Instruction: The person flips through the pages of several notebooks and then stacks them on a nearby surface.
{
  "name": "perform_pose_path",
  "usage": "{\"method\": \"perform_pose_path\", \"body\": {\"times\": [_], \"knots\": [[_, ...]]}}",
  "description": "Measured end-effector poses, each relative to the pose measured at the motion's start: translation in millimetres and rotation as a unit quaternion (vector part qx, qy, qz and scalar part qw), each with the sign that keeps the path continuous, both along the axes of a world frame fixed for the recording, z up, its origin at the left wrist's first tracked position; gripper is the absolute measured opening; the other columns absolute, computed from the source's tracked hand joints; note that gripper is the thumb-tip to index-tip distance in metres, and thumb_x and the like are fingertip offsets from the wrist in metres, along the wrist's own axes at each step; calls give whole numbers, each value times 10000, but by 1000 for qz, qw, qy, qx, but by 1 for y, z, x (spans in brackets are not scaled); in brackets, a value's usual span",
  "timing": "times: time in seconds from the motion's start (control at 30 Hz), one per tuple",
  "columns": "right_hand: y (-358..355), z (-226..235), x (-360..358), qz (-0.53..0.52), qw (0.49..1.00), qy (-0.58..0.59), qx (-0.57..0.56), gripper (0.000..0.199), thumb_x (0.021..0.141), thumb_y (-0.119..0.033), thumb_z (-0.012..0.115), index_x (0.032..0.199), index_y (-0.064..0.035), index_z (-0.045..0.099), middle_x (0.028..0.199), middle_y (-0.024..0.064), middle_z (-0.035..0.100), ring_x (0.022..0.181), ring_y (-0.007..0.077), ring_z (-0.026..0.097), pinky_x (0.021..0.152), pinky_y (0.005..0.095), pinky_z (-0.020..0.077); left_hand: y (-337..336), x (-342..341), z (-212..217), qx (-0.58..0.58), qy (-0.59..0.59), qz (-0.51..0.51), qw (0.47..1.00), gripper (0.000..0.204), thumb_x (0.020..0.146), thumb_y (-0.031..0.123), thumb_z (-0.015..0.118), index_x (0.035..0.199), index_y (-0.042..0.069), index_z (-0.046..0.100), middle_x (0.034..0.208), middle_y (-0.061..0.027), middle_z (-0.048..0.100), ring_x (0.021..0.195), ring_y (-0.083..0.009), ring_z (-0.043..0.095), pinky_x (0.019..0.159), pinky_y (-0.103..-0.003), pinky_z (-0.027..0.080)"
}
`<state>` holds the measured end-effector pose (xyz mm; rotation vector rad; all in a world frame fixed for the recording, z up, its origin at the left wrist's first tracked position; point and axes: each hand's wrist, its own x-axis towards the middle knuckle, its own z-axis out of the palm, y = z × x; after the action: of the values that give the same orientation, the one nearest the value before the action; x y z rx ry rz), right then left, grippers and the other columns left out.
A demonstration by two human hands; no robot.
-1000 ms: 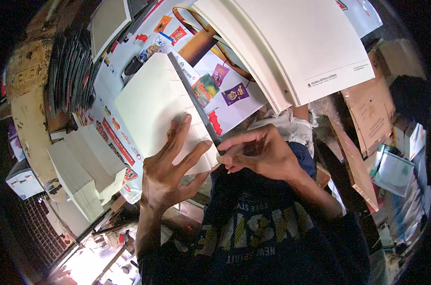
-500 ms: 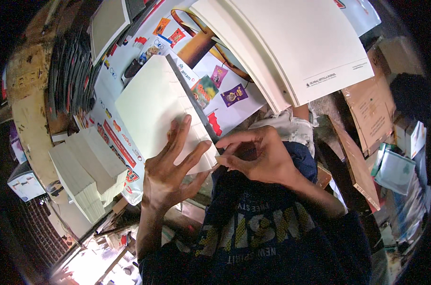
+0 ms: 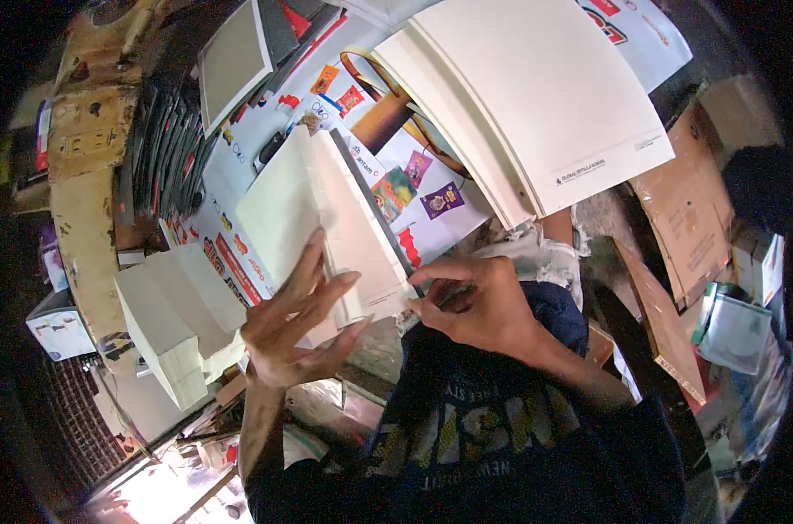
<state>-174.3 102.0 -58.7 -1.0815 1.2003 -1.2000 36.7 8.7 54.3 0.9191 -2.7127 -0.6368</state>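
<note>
Nearest the camera is the person's dark printed shirt (image 3: pixel 466 437), with both forearms rising from it toward the work. The right hand (image 3: pixel 479 306) lies just above the shirt, its fingers curled and pressed together at the near right corner of a cream folded sheet (image 3: pixel 326 218), pinching that corner where the sheet's dark edge ends. The left hand (image 3: pixel 296 327) is spread wide, fingers fanned and flat on the near part of the same sheet, the fingertips reaching up along its middle crease; it presses rather than grips. So the sheet extends away from both hands, up and to the left, its near edge under the left palm and its near right corner in the right hand's pinch. Just left of the left hand stands a thick stack of cream sheets (image 3: pixel 173 323). Under the folded sheet lies a white printed poster (image 3: pixel 414 188) with small coloured pictures. Farther off, at upper right, a large pile of cream boards (image 3: pixel 536 96) leans over the poster. At the far right lie brown cardboard pieces (image 3: pixel 685 218).
</note>
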Motion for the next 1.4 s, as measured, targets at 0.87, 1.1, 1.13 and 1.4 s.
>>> {"method": "perform_pose_path", "body": {"times": [0.87, 1.1, 1.13, 1.4], "knots": [[30, 60, 54, -53, 998, 1, -22, 674, 812, -96, 781, 1364, 19, 412, 1176, 145, 461, 1102, 233, 493, 936, 356, 433, 40, 27, -61, -91, -25, 166, 982, 931, 725, 362, 804, 1494, 43, 388, 1575, -266, 264, 1475, -465, 197, 1170, -651, 82], [22, 48, 41, 20, 994, 111, -14, 627, 838, -141, 780, 1321, 57, 432, 1186, 197, 572, 1130, 260, 561, 987, 385, 452, 40, 24, -52, -92, -83, 135, 983, 967, 672, 309, 837, 1503, 84, 396, 1589, -238, 252, 1486, -447, 174, 1173, -660, 68], [22, 44, 43, 17, 997, 79, 2, 628, 840, -144, 781, 1320, 60, 430, 1202, 194, 572, 1147, 255, 562, 1001, 380, 449, 41, 23, -53, -91, -80, 135, 983, 979, 665, 299, 839, 1508, 89, 388, 1592, -235, 246, 1488, -444, 168, 1173, -660, 68], [17, 41, 37, 81, 996, 39, 18, 608, 836, -141, 787, 1308, 45, 452, 1262, 169, 566, 1218, 240, 546, 1062, 376, 421, 41, 28, -57, -96, -84, 126, 984, 1016, 652, 242, 827, 1532, 97, 340, 1610, -220, 203, 1496, -436, 137, 1172, -668, 66]]}}
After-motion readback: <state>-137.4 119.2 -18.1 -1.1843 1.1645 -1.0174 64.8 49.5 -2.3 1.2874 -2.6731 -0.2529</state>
